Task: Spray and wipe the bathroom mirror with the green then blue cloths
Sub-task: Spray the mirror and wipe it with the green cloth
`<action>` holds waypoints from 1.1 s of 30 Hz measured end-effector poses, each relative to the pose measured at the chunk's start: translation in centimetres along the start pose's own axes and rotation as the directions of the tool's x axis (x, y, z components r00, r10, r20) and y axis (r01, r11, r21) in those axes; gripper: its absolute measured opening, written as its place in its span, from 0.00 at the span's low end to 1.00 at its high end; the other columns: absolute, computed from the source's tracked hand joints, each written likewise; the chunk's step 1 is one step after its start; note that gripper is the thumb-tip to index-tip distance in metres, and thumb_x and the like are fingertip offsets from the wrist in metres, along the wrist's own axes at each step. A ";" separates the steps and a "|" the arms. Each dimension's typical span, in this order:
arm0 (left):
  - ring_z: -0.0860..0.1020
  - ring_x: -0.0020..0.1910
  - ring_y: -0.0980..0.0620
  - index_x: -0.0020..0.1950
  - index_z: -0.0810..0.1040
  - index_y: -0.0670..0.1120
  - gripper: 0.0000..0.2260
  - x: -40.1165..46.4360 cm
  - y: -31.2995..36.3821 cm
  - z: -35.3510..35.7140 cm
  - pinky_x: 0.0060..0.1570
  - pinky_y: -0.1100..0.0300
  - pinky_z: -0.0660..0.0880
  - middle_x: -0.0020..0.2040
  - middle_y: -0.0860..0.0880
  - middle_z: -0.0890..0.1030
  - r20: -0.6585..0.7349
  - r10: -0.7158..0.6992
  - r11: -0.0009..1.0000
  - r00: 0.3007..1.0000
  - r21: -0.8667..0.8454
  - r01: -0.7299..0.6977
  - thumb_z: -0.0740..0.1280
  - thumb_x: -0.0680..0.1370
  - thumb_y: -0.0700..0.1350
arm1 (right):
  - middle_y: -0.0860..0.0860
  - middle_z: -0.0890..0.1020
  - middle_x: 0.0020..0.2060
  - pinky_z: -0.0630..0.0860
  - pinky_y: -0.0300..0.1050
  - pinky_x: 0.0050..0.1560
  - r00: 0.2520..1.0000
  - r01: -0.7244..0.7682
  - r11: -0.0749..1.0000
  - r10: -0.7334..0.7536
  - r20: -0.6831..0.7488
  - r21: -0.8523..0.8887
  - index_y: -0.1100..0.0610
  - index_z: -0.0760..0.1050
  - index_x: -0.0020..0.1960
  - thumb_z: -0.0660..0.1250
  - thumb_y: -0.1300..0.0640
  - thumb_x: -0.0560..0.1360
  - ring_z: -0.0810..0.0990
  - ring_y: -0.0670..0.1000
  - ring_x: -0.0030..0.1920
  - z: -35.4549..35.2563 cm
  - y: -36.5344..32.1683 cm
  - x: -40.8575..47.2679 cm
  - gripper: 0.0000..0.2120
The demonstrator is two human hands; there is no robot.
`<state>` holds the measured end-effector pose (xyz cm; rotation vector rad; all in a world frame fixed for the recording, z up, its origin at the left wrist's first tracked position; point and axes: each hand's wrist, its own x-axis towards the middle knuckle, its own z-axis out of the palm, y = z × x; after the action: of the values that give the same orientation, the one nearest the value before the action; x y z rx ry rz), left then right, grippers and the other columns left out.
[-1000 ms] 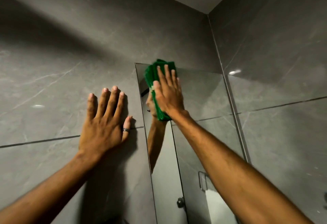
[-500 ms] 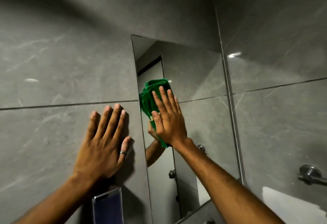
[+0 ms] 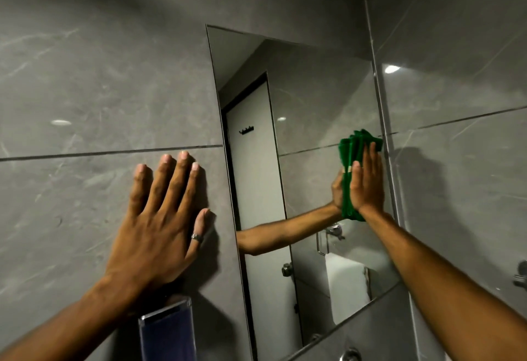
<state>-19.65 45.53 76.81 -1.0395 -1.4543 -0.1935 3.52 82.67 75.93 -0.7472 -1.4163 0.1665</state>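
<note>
The bathroom mirror [image 3: 308, 98] is a tall pane set in the grey tiled wall. My right hand [image 3: 366, 182] presses a folded green cloth [image 3: 355, 146] flat against the glass near the mirror's right edge, about mid-height. The cloth bunches out above my fingertips and below my wrist. My left hand [image 3: 159, 223] lies flat on the wall tile left of the mirror, fingers spread, a ring on the thumb, holding nothing. The mirror reflects my right arm and a door. No blue cloth or spray bottle is in sight.
A dark blue wall dispenser [image 3: 168, 332] sits under my left wrist. The side wall meets the mirror at a corner on the right, with a chrome fitting [image 3: 520, 273] on it. A chrome tap top [image 3: 350, 356] shows at the bottom edge. A white towel appears in the reflection.
My right hand has slid the green cloth from the mirror's top left down and across to its right edge. The view has tilted down. My left hand stays planted on the wall.
</note>
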 end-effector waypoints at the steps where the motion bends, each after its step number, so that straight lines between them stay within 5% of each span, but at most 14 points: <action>1: 0.48 0.84 0.39 0.82 0.53 0.39 0.36 0.0 0.0 0.0 0.80 0.35 0.50 0.84 0.38 0.50 -0.002 -0.001 1.000 1.000 0.000 0.001 0.54 0.81 0.59 | 0.54 0.52 0.81 0.47 0.53 0.81 0.998 -0.064 0.998 0.064 -0.023 0.004 0.55 0.51 0.81 0.45 0.47 0.82 0.51 0.56 0.81 -0.1 1.1 0.0 0.29; 8: 0.47 0.84 0.38 0.82 0.51 0.39 0.35 0.1 0.2 -0.1 0.80 0.35 0.47 0.84 0.37 0.49 0.003 0.006 1.000 1.000 -0.007 -0.006 0.53 0.81 0.58 | 0.57 0.52 0.81 0.46 0.53 0.79 0.822 -0.561 0.826 0.564 -0.078 0.061 0.56 0.50 0.81 0.46 0.50 0.85 0.50 0.60 0.81 0.0 1.1 -5.1 0.26; 14: 0.43 0.84 0.40 0.83 0.47 0.40 0.35 0.1 0.1 0.3 0.81 0.37 0.42 0.84 0.39 0.46 0.000 0.014 1.000 1.000 -0.010 -0.015 0.49 0.82 0.60 | 0.53 0.50 0.82 0.47 0.56 0.81 0.989 -0.144 0.990 0.144 -0.019 0.001 0.52 0.48 0.81 0.44 0.46 0.82 0.47 0.56 0.82 2.7 -9.1 -15.9 0.28; 20: 0.43 0.84 0.40 0.83 0.45 0.41 0.35 0.1 0.1 0.7 0.81 0.38 0.41 0.85 0.40 0.47 -0.023 0.016 1.000 1.000 -0.024 -0.016 0.47 0.82 0.61 | 0.53 0.50 0.82 0.45 0.59 0.80 0.952 0.282 0.960 -0.279 0.122 -0.001 0.49 0.49 0.81 0.46 0.45 0.83 0.46 0.58 0.82 3.7 -13.7 -23.8 0.28; 26: 0.42 0.84 0.41 0.83 0.45 0.41 0.35 -0.1 -0.1 0.6 0.81 0.37 0.42 0.85 0.40 0.46 -0.021 0.017 0.998 1.000 -0.067 -0.019 0.47 0.82 0.61 | 0.52 0.54 0.82 0.45 0.59 0.80 0.896 0.408 0.912 -0.395 0.201 -0.030 0.49 0.54 0.81 0.52 0.43 0.81 0.51 0.59 0.81 4.0 -10.4 -31.0 0.30; 33: 0.41 0.84 0.42 0.83 0.43 0.43 0.35 0.0 -0.1 0.8 0.81 0.38 0.40 0.85 0.42 0.44 -0.020 0.006 0.995 1.000 -0.104 -0.008 0.46 0.82 0.62 | 0.53 0.55 0.81 0.55 0.62 0.78 0.950 0.264 0.964 -0.262 0.170 0.008 0.50 0.52 0.81 0.50 0.44 0.80 0.54 0.59 0.81 2.6 -2.7 -28.4 0.30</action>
<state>-20.29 46.03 76.68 -1.1244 -1.4347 -0.2763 -5.02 66.60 53.86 -0.5589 -1.6674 0.0115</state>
